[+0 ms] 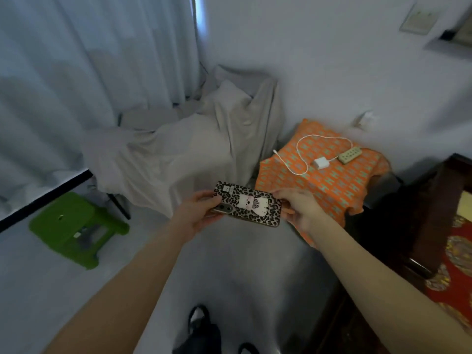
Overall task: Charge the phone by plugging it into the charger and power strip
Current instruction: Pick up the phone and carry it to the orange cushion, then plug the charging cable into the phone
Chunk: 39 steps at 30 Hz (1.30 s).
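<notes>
A phone [246, 204] in a leopard-print case with a white figure on its back is held flat in the air, back side up. My left hand [198, 213] grips its left end and my right hand [297, 206] grips its right end. Beyond it, on a stand draped in orange patterned cloth [332, 185], lies a white charger block [319, 163] with a looped white cable [298, 159]. Its free plug end rests near the cloth's left edge. A beige power strip [350, 155] lies just right of the charger; whether the charger is plugged into it is unclear.
A grey sheet covers a chair-like shape [194, 149] behind the phone. A green plastic stool [76, 228] stands on the floor at left. Dark wooden furniture with a red patterned cloth [449, 251] is at right. Curtains hang at the left wall.
</notes>
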Tool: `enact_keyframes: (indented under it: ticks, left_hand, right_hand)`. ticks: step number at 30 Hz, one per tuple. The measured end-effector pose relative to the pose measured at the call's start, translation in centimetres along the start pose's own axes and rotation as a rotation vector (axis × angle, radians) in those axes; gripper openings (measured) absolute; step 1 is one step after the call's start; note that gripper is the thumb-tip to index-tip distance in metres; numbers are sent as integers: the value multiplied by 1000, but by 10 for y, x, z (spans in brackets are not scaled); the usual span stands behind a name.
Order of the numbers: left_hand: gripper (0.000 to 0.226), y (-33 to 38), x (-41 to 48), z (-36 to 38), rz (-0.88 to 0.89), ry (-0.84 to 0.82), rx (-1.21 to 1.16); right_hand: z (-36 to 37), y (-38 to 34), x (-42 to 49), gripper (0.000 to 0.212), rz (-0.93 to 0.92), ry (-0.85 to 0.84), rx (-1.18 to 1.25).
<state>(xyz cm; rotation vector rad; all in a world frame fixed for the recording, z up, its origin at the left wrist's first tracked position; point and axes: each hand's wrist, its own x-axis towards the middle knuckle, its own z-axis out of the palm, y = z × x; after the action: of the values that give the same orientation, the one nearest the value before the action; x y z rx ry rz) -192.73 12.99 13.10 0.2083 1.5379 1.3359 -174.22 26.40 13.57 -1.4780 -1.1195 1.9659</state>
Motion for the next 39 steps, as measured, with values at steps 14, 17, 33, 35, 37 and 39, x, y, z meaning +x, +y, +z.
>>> enact_keyframes:
  ticks: [14, 17, 33, 35, 37, 39]
  left_hand:
    - [11, 122, 246, 129, -101, -393, 301]
    - [17, 127, 289, 186, -117, -484, 363]
    - [47, 156, 505, 399, -222, -475, 385]
    - [45, 158, 516, 402, -225, -473, 357]
    - [33, 157, 533, 410, -240, -483, 311]
    - [20, 152, 557, 424, -297, -533, 251]
  right_hand:
    - [-49, -96, 151, 9, 2, 417, 266]
    - [-91, -110, 179, 8, 2, 487, 277]
    - [-235, -213, 403, 12, 50, 563, 371]
    - [-236, -218, 412, 13, 47, 552, 390]
    - [-239, -223, 426, 15, 56, 552, 421]
    - [-241, -224, 449, 15, 74, 571, 469]
